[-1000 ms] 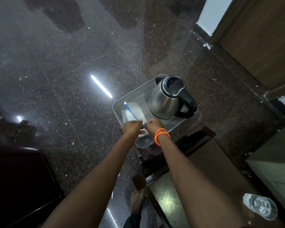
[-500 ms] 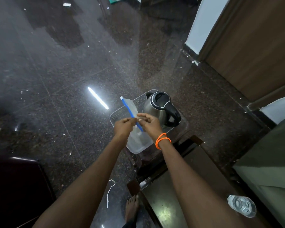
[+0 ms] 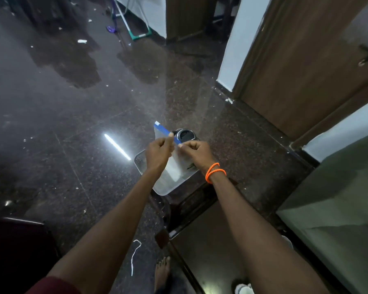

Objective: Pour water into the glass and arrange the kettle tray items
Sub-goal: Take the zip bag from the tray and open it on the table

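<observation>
A clear plastic bag with a blue zip strip [image 3: 165,132] is held up above the tray. My left hand [image 3: 158,154] pinches its top edge from the left and my right hand [image 3: 197,154], with orange bands on the wrist, pinches it from the right. Below them lies the clear plastic tray [image 3: 164,188] on a dark low table. The steel kettle [image 3: 185,135] stands in the tray behind the bag; only its black lid shows. A glass [image 3: 243,290] peeks in at the bottom edge.
A dark glossy table [image 3: 208,247] runs toward me from under the tray. Speckled granite floor [image 3: 72,124] lies to the left, with a white string [image 3: 134,255] on it. A wooden door [image 3: 306,60] stands at the right, a green surface [image 3: 338,209] beside it. My bare foot [image 3: 162,272] is below.
Both hands have lifted the bag out of the tray and hold it higher now. The view has tilted up, so the kettle and tray look smaller and farther away.
</observation>
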